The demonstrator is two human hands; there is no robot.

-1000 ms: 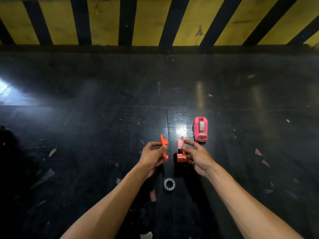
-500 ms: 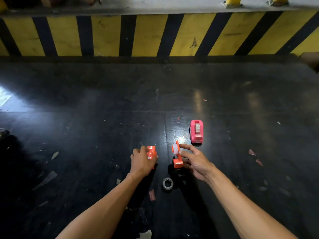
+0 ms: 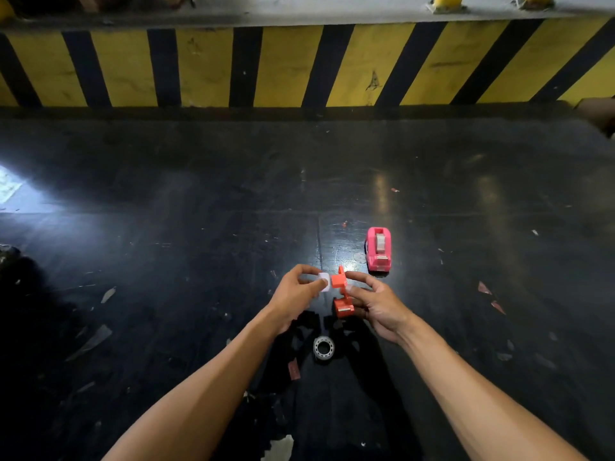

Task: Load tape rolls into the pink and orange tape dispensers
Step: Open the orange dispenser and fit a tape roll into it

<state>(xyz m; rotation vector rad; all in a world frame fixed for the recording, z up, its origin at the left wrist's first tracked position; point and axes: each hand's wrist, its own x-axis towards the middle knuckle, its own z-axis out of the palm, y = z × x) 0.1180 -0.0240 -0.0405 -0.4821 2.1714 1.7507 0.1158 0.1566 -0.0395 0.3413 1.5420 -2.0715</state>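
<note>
My right hand [image 3: 377, 306] holds an open half of the orange tape dispenser [image 3: 342, 296] just above the dark floor. My left hand [image 3: 296, 294] pinches a small white spool [image 3: 324, 281] right beside the orange part's upper end. The other orange half is out of sight. A clear tape roll [image 3: 323, 348] lies flat on the floor just below my hands. Beyond my right hand the pink dispenser [image 3: 378, 249] stands on the floor with a tape roll showing in its top.
The floor [image 3: 199, 227] is black and glossy, with scattered scraps of tape and paper. A yellow and black striped kerb [image 3: 299, 64] runs across the far side. A brown box edge [image 3: 599, 114] shows at the far right.
My left hand, which held the other orange half off to the left, has come back to the right hand and now pinches the white spool. That orange half is no longer visible.
</note>
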